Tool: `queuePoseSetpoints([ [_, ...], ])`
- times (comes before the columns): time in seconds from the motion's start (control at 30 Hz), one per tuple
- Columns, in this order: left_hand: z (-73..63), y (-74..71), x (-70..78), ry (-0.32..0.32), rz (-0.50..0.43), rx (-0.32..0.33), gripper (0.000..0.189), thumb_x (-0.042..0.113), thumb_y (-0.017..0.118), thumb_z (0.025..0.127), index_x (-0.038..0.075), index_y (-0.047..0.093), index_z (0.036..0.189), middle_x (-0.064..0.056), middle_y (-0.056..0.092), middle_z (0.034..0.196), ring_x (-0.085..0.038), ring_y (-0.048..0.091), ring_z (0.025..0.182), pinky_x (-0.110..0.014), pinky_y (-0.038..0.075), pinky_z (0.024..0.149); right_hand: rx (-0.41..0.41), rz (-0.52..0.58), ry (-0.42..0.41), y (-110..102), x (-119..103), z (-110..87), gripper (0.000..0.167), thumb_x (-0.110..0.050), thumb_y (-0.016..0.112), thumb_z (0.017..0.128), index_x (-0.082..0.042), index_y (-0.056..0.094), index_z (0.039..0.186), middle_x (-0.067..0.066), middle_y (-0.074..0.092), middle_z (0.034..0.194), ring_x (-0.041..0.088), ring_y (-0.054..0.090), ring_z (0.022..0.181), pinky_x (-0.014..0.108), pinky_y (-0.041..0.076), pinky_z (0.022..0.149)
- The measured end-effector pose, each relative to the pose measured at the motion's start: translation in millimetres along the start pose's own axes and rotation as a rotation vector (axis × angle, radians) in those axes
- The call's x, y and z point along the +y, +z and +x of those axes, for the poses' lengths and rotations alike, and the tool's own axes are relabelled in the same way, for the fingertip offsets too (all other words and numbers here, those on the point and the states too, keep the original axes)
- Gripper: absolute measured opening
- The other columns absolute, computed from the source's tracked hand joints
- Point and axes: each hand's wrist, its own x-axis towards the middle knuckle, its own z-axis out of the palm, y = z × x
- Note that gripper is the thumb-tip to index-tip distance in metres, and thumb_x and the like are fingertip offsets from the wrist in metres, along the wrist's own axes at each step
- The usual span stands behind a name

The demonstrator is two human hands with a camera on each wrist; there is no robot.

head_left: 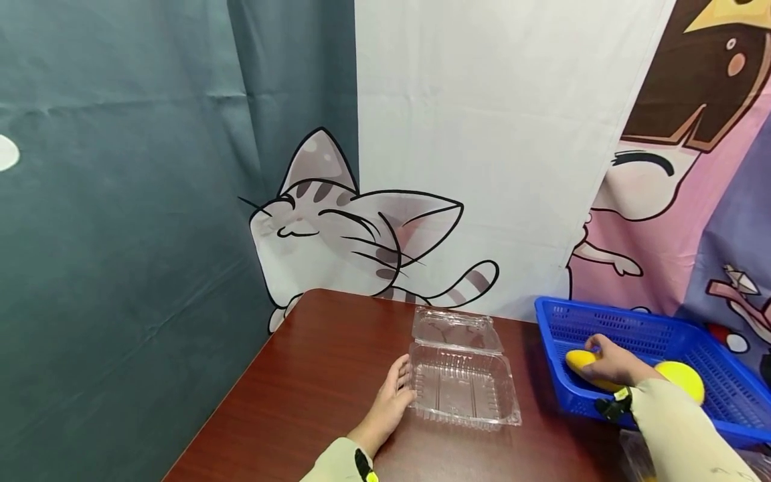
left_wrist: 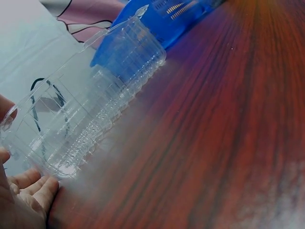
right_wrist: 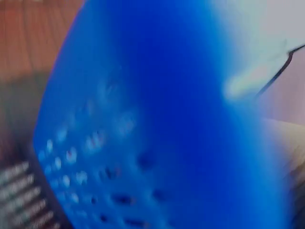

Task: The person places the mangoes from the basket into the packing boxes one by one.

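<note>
Toward four o'clock, inside one perforated blue basket (head_left: 644, 331), the right hand (head_left: 616, 363) grips one elongated yellow item (head_left: 579, 360), its long axis running ten-to-four, near one yellow ball (head_left: 680, 378). At five o'clock, one clear, ribbed plastic container (head_left: 460, 388) lies open, lid toward twelve; the left hand (head_left: 387, 403), fingers loose, touches its nine-o'clock side.

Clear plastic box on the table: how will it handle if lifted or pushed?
Clear plastic box: probably light, since its see-through walls look thin. It may slide easily if pushed, as the table looks smooth and glossy. The open lid could flop when lifted, since it appears joined along one edge only.
</note>
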Motion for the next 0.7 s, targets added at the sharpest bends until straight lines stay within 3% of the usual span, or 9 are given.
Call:
queuePoseSetpoints([
  [0.13,-0.4,0.3,-1.6,0.011,0.012,0.007,0.077,0.0,0.054,0.084,0.001,0.025,0.156,-0.032,0.035,0.152,-0.049,0.038,0.137,-0.061,0.033,0.111,0.081,-0.059,-0.044,-5.2,-17.6,-0.5,0.07,-0.021,0.077,0.079,0.008,0.046,0.135,0.031,0.062,0.105,0.037,0.059,0.091,0.044,0.049,0.074],
  [0.27,0.7,0.1,-0.7,0.017,0.011,0.01,0.078,0.001,0.054,0.084,0.002,0.026,0.156,-0.031,0.035,0.152,-0.048,0.039,0.137,-0.061,0.033,0.111,0.261,-0.109,-0.086,-13.7,-47.4,-2.2,0.069,-0.026,0.076,0.083,0.005,0.049,0.138,0.036,0.057,0.111,0.042,0.054,0.093,0.041,0.044,0.069],
  [0.43,1.2,0.7,0.4,0.029,0.016,0.009,0.077,0.0,0.055,0.084,0.001,0.027,0.156,-0.031,0.036,0.151,-0.047,0.039,0.136,-0.061,0.034,0.111,0.407,-0.054,-0.149,-11.1,-100.4,-5.9,0.066,-0.026,0.074,0.086,-0.001,0.05,0.142,0.036,0.048,0.124,0.045,0.052,0.098,0.045,0.044,0.07],
  [0.57,2.6,-1.2,1.4,0.026,0.03,0.012,0.077,0.0,0.055,0.084,0.006,0.029,0.156,-0.028,0.036,0.153,-0.045,0.038,0.139,-0.06,0.034,0.111,0.426,-0.031,-0.227,9.2,-148.6,-4.6,0.068,-0.023,0.077,0.081,-0.006,0.052,0.142,0.03,0.048,0.129,0.042,0.055,0.1,0.053,0.048,0.075],
  [0.7,1.7,0.6,-1.1,0.03,0.025,0.006,0.077,-0.001,0.055,0.085,0.015,0.033,0.156,-0.026,0.035,0.155,-0.045,0.037,0.14,-0.06,0.035,0.11,0.358,-0.029,-0.288,45.5,-188.5,-8.3,0.07,-0.021,0.079,0.076,-0.011,0.053,0.141,0.024,0.051,0.13,0.036,0.058,0.098,0.056,0.053,0.078],
])
